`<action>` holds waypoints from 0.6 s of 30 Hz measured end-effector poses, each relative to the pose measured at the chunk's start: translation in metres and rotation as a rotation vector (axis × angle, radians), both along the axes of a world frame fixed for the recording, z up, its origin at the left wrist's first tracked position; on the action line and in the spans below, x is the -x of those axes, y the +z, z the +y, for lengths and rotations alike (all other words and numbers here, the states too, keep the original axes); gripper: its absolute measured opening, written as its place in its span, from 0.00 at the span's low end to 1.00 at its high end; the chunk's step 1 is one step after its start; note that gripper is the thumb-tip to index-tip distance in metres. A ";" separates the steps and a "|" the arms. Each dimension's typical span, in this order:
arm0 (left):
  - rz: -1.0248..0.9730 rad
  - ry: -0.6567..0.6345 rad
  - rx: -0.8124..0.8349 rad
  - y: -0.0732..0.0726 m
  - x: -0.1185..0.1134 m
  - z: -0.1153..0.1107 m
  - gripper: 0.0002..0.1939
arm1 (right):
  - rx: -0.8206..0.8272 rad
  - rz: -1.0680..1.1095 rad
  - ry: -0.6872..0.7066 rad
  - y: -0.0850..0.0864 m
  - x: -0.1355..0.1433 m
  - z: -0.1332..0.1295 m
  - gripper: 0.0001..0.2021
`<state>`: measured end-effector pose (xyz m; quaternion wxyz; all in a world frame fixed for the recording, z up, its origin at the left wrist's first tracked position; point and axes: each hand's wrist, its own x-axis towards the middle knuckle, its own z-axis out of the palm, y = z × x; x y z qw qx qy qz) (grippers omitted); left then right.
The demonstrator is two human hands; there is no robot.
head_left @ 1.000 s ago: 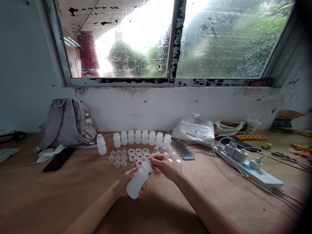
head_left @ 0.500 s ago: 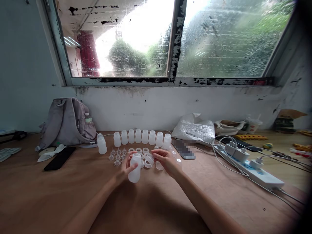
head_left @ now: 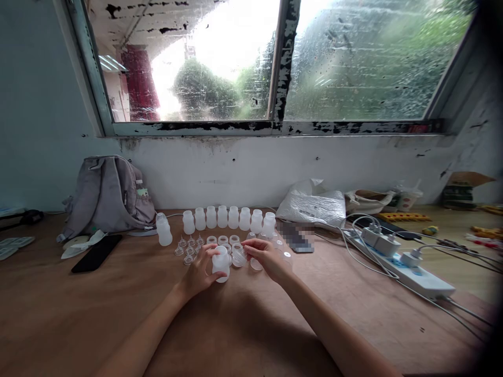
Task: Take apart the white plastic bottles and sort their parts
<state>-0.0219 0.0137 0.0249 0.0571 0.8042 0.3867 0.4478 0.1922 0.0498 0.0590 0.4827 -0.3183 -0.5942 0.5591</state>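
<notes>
My left hand [head_left: 201, 269] is closed round a frosted baby bottle [head_left: 220, 264], gripping its side between thumb and fingers just above the table. The open neck of this bottle faces up. To its right, my right hand [head_left: 268, 255] pinches what looks like a clear plastic cap [head_left: 239, 256] at the fingertips. Behind the hands lie several white collar rings [head_left: 223, 240]. Several clear teats [head_left: 188, 250] stand in rows to the left. Clear domed caps [head_left: 256, 264] sit partly hidden under my right hand.
A row of frosted bottles [head_left: 222, 217] stands along the back, with a capped bottle [head_left: 164, 230] at its left. Farther left are a black phone [head_left: 96, 254] and a grey backpack [head_left: 108, 193]. On the right are a silver bag [head_left: 314, 201] and a power strip [head_left: 420, 280] with trailing cables.
The bottle in my left hand has been lowered and turned, and now looks shorter from above. My left fingers have shifted round it. The right hand has hardly moved.
</notes>
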 end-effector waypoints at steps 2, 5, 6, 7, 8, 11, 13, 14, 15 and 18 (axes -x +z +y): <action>0.080 -0.006 -0.054 0.001 0.001 -0.002 0.23 | 0.002 -0.002 0.000 0.001 0.000 0.000 0.11; 0.167 0.017 -0.130 0.005 0.003 -0.005 0.24 | -0.001 0.007 0.009 0.001 0.000 -0.001 0.10; 0.185 0.031 -0.155 0.006 0.004 -0.005 0.24 | 0.000 0.011 0.014 0.001 0.000 -0.001 0.10; 0.199 0.043 -0.177 0.007 0.004 -0.005 0.24 | 0.000 0.013 0.018 0.001 0.000 -0.001 0.10; 0.207 0.053 -0.199 0.007 0.004 -0.004 0.24 | 0.000 0.015 0.021 0.001 0.000 -0.001 0.09; 0.216 0.056 -0.243 0.007 0.005 -0.002 0.20 | -0.005 0.014 0.025 0.001 -0.001 -0.001 0.09; 0.220 0.049 -0.254 0.006 0.005 -0.001 0.18 | -0.008 0.009 0.026 0.000 -0.001 -0.001 0.09; 0.226 0.044 -0.254 0.006 0.005 -0.001 0.17 | -0.009 0.007 0.027 0.000 -0.001 0.000 0.10; 0.233 0.040 -0.257 0.007 0.006 -0.001 0.17 | -0.012 0.006 0.026 0.000 -0.002 0.000 0.10; 0.234 0.059 -0.292 0.015 0.012 -0.001 0.16 | -0.022 0.014 0.012 -0.002 -0.002 0.002 0.10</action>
